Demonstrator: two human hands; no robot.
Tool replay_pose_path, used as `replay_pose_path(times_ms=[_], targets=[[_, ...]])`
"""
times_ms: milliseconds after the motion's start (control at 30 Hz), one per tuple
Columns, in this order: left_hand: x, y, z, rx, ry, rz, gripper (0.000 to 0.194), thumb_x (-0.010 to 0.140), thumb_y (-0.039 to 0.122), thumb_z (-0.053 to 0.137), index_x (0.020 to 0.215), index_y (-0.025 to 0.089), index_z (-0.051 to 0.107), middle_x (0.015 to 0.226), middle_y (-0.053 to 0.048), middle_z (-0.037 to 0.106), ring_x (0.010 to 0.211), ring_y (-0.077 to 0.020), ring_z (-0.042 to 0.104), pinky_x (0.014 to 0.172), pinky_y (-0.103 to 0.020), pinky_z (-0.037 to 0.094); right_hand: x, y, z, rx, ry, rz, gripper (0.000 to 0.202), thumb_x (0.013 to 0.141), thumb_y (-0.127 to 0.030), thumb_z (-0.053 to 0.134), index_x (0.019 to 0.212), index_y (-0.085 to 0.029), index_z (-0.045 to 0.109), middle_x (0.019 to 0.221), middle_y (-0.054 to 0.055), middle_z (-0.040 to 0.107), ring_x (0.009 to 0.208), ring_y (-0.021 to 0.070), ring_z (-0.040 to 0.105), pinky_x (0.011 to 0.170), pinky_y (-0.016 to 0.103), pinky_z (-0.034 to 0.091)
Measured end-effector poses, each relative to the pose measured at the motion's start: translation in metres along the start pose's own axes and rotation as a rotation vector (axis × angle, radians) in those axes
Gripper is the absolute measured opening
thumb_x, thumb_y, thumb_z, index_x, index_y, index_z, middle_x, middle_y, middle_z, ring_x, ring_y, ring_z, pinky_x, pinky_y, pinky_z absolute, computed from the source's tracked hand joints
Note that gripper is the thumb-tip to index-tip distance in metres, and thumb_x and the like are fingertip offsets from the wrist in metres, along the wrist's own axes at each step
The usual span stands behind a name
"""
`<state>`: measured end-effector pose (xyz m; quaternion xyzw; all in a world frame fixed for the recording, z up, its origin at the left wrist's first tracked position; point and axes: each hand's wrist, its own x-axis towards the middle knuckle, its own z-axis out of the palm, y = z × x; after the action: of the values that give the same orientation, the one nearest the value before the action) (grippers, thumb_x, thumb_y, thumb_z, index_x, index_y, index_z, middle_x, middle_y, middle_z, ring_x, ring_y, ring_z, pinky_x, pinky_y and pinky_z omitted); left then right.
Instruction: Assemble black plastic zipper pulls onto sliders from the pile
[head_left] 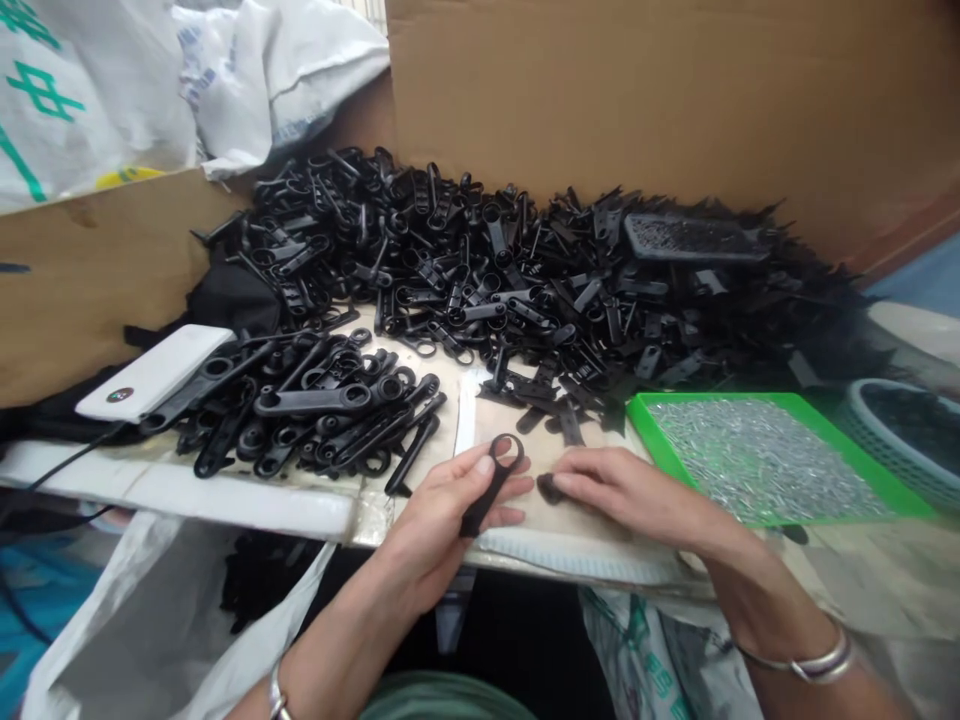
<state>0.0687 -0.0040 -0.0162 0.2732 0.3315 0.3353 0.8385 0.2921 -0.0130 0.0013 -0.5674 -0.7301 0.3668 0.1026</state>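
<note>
My left hand (442, 505) holds a black plastic part with a ring end (491, 485), the ring pointing up and away from me. To its right, my right hand (622, 490) pinches a small dark piece (551, 488) just above the worktable (517, 520). The two hands are apart. Left of them lies a smaller heap of long black parts with ringed ends (322, 400). Behind both hands rises a large pile of loose black parts (465, 270). A green tray (641, 415) full of small silvery metal pieces is beside my right forearm.
A white device (154, 372) with a cable lies at the left. A dark shallow tray (694, 240) rests on the pile. At the right edge stands a pale basket (862, 440). Cardboard walls (637, 100) enclose the back, and a white bag (172, 610) hangs below the table's front.
</note>
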Motion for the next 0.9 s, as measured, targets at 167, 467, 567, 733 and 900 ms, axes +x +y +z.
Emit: replay_pose_path(times_ms=[167, 467, 567, 733, 900], targets=[[-0.004, 0.000, 0.000, -0.061, 0.051, -0.021, 0.033, 0.092, 0.026, 0.058, 0.122, 0.012, 0.058, 0.128, -0.016, 0.060, 0.114, -0.0279, 0.060, 0.091, -0.037, 0.049, -0.005, 0.016, -0.005, -0.309, 0.190, 0.021, 0.026, 0.093, -0.036, 0.049, 0.101, -0.024, 0.071, 0.096, 0.005, 0.071, 0.084, 0.0213, 0.065, 0.075, 0.032, 0.049], [-0.001, -0.002, -0.006, -0.093, 0.007, -0.001, 0.039, 0.086, 0.024, 0.066, 0.123, 0.015, 0.058, 0.130, -0.013, 0.058, 0.118, -0.0276, 0.057, 0.102, -0.041, 0.043, -0.010, 0.000, 0.022, -0.312, 0.292, -0.142, 0.022, 0.091, -0.023, 0.053, 0.108, -0.022, 0.067, 0.109, 0.007, 0.069, 0.095, 0.0220, 0.066, 0.082, 0.037, 0.055], [-0.001, -0.003, -0.007, -0.036, -0.083, 0.042, 0.030, 0.084, 0.020, 0.066, 0.114, 0.016, 0.065, 0.129, -0.011, 0.058, 0.125, -0.0263, 0.050, 0.106, -0.038, 0.039, -0.011, -0.013, 0.023, -0.162, 0.498, -0.170, 0.025, 0.088, -0.030, 0.061, 0.110, -0.024, 0.068, 0.108, 0.005, 0.071, 0.094, 0.0225, 0.068, 0.082, 0.037, 0.057], [-0.004, -0.001, 0.001, -0.026, -0.194, 0.096, 0.036, 0.087, 0.014, 0.059, 0.122, 0.017, 0.062, 0.130, -0.010, 0.058, 0.125, -0.0244, 0.050, 0.108, -0.038, 0.036, 0.000, -0.030, 0.040, -0.065, 0.678, -0.302, 0.023, 0.088, -0.023, 0.062, 0.111, -0.022, 0.068, 0.110, 0.005, 0.070, 0.099, 0.0208, 0.066, 0.090, 0.035, 0.055], [-0.006, -0.002, 0.005, -0.014, -0.184, 0.136, 0.040, 0.086, 0.012, 0.058, 0.126, 0.017, 0.060, 0.128, -0.009, 0.061, 0.122, -0.0230, 0.052, 0.109, -0.037, 0.035, 0.011, -0.029, 0.055, -0.126, 0.718, -0.349, 0.023, 0.091, -0.020, 0.058, 0.113, -0.020, 0.066, 0.111, 0.009, 0.066, 0.102, 0.0215, 0.063, 0.089, 0.036, 0.054]])
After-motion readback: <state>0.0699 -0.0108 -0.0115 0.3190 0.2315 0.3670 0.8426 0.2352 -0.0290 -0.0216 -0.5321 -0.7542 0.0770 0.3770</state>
